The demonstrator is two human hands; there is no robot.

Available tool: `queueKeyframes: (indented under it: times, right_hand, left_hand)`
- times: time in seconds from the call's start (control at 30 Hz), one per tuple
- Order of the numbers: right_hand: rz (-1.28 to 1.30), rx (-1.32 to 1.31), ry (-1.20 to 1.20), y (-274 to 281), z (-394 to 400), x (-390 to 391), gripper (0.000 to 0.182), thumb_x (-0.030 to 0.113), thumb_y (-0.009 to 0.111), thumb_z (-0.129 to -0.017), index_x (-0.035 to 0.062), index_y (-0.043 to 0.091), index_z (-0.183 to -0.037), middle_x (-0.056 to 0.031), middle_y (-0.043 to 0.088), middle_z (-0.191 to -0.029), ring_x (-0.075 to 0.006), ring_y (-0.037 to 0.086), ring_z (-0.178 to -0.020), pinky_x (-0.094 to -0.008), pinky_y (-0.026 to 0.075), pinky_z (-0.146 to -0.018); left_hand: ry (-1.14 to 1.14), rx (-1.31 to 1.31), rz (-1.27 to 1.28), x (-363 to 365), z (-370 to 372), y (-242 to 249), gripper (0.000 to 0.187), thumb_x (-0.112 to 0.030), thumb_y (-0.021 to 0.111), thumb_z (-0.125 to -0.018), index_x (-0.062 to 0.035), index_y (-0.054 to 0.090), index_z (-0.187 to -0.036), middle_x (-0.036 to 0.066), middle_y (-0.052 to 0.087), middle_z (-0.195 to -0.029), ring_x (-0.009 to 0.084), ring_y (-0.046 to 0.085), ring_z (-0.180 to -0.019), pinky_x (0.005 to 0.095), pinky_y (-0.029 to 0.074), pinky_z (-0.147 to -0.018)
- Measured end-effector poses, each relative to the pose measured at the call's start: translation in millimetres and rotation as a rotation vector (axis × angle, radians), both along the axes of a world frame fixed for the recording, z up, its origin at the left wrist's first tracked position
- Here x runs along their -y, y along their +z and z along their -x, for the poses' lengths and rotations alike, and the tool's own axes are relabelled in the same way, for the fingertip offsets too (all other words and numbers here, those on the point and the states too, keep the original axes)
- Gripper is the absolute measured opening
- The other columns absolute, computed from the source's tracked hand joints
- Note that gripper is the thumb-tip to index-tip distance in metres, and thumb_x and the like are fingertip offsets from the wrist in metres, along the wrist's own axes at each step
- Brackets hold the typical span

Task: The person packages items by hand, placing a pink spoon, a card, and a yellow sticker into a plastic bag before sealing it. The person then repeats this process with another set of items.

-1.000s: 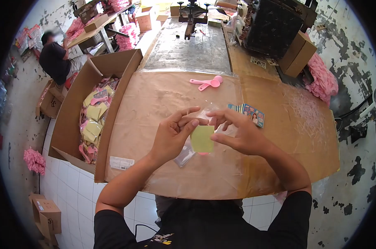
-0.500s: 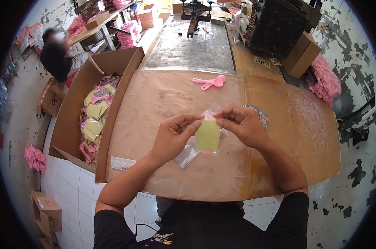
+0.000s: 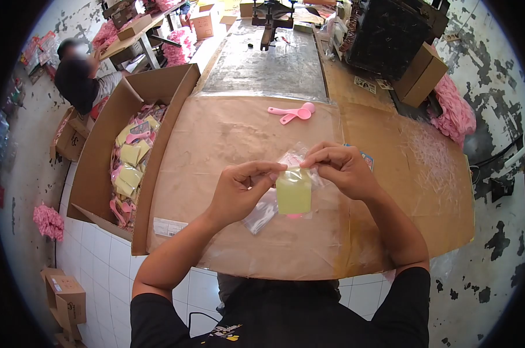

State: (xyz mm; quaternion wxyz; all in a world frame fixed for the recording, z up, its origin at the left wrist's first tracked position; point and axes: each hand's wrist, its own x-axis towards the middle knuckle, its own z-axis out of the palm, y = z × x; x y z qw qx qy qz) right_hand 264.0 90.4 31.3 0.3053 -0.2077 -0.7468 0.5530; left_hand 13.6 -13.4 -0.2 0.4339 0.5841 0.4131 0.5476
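Observation:
Between my hands hangs a small clear plastic bag (image 3: 294, 196) with a yellow-green card inside and a bit of pink at its bottom edge. My left hand (image 3: 239, 188) pinches the bag's top edge at its left corner. At the right corner, my right hand (image 3: 340, 174) pinches the same edge between thumb and fingers. A stack of clear plastic bags (image 3: 260, 214) lies on the table below my left hand. Pink plastic spoons (image 3: 298, 112) rest farther up the table. Partly hidden behind my right hand is a printed card (image 3: 367, 160).
A large cardboard box (image 3: 178, 124) on the left holds many filled packets (image 3: 132, 153). At the back stand a metal plate (image 3: 262, 69) and a black clamp-like device (image 3: 268, 26). A person (image 3: 77, 78) sits at the far left. A brown box (image 3: 422, 75) is at right.
The bag's top edge has been folded over the card, and plastic now covers the card's upper part. My hands have shifted slightly to the right with it.

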Motion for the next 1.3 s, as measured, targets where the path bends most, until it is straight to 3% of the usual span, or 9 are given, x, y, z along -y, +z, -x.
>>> queueKeyframes:
  times: [0.2, 0.37, 0.57, 0.8, 0.97, 1.0, 1.1, 1.2, 1.3]
  right_hand:
    - [-0.052, 0.069, 0.001, 8, -1, 1, 0.018, 0.004, 0.073, -0.096, 0.0003, 0.080, -0.113, -0.0053, 0.072, -0.106, -0.0109, 0.065, -0.093, -0.0262, 0.051, -0.080]
    - [-0.165, 0.114, -0.014, 8, 0, 3, 0.019, 0.006, 0.074, -0.096, 0.0018, 0.079, -0.114, -0.0048, 0.073, -0.106, -0.0102, 0.065, -0.094, -0.0258, 0.051, -0.080]
    - [0.063, 0.076, 0.025, 4, 5, 9, 0.034, 0.006, 0.073, -0.098, -0.0003, 0.066, -0.131, -0.0031, 0.071, -0.106, -0.0086, 0.066, -0.097, -0.0264, 0.053, -0.083]
    - [0.158, 0.095, 0.114, -6, 4, 7, 0.032, 0.005, 0.071, -0.100, -0.0034, 0.065, -0.130, -0.0040, 0.072, -0.106, -0.0082, 0.067, -0.095, -0.0260, 0.055, -0.083]
    - [0.120, 0.005, 0.037, 5, 2, 12, 0.027, 0.007, 0.071, -0.100, -0.0032, 0.069, -0.125, -0.0037, 0.074, -0.104, -0.0090, 0.069, -0.095, -0.0268, 0.056, -0.083]
    - [0.032, 0.055, -0.017, 8, -1, 8, 0.028, 0.008, 0.072, -0.099, -0.0022, 0.070, -0.125, -0.0049, 0.074, -0.105, -0.0111, 0.069, -0.095, -0.0281, 0.055, -0.085]
    - [-0.268, 0.269, -0.190, 26, -22, -19, 0.030, 0.014, 0.076, -0.097, 0.0004, 0.072, -0.123, -0.0086, 0.075, -0.108, -0.0173, 0.070, -0.099, -0.0321, 0.055, -0.089]
    - [-0.590, 0.584, -0.327, 28, -60, -48, 0.035, 0.019, 0.080, -0.092, 0.0018, 0.074, -0.122, -0.0115, 0.074, -0.109, -0.0223, 0.070, -0.103, -0.0356, 0.054, -0.093]
    - [-0.628, 0.800, -0.290, 9, -91, -71, 0.037, 0.020, 0.083, -0.088, 0.0021, 0.074, -0.119, -0.0116, 0.073, -0.106, -0.0238, 0.069, -0.101, -0.0367, 0.053, -0.092]
  left_hand:
    - [-0.048, 0.225, 0.144, -3, 2, 1, 0.023, -0.006, 0.066, -0.104, 0.0067, 0.072, -0.122, 0.013, 0.077, -0.109, 0.0136, 0.073, -0.099, 0.0269, 0.060, -0.088]
    - [-0.059, 0.119, 0.169, -5, 1, -1, 0.026, -0.006, 0.066, -0.104, 0.0057, 0.070, -0.127, 0.014, 0.076, -0.117, 0.0148, 0.073, -0.103, 0.0295, 0.061, -0.091]
    - [-0.029, 0.106, 0.167, -5, 0, -1, 0.026, -0.006, 0.065, -0.104, 0.0051, 0.069, -0.128, 0.014, 0.075, -0.120, 0.0157, 0.072, -0.106, 0.0311, 0.062, -0.092]
    - [0.050, 0.282, 0.060, -4, -7, 9, 0.031, -0.007, 0.065, -0.104, 0.0062, 0.064, -0.133, 0.015, 0.073, -0.119, 0.0189, 0.073, -0.105, 0.0334, 0.061, -0.093]
    - [-0.141, 0.008, 0.220, -1, 2, 9, 0.042, -0.011, 0.065, -0.105, 0.0041, 0.054, -0.143, 0.014, 0.070, -0.125, 0.0162, 0.070, -0.111, 0.0307, 0.059, -0.091]
    - [-0.201, -0.088, 0.309, -2, 11, 11, 0.046, -0.011, 0.065, -0.105, 0.0035, 0.050, -0.146, 0.014, 0.068, -0.128, 0.0157, 0.069, -0.114, 0.0299, 0.059, -0.091]
    - [0.261, 0.126, 0.156, -5, 28, 16, 0.035, -0.020, 0.062, -0.108, 0.0003, 0.059, -0.137, 0.014, 0.067, -0.132, 0.0175, 0.066, -0.122, 0.0321, 0.057, -0.094]
    - [0.463, 0.756, -0.190, -14, 36, 43, 0.042, -0.039, 0.048, -0.113, -0.0055, 0.070, -0.124, 0.011, 0.069, -0.129, 0.0169, 0.068, -0.109, 0.0366, 0.056, -0.094]
    - [0.373, 0.198, -0.075, -28, 38, -1, 0.041, -0.033, 0.049, -0.112, -0.0047, 0.063, -0.138, 0.010, 0.067, -0.131, 0.0177, 0.066, -0.110, 0.0320, 0.053, -0.093]
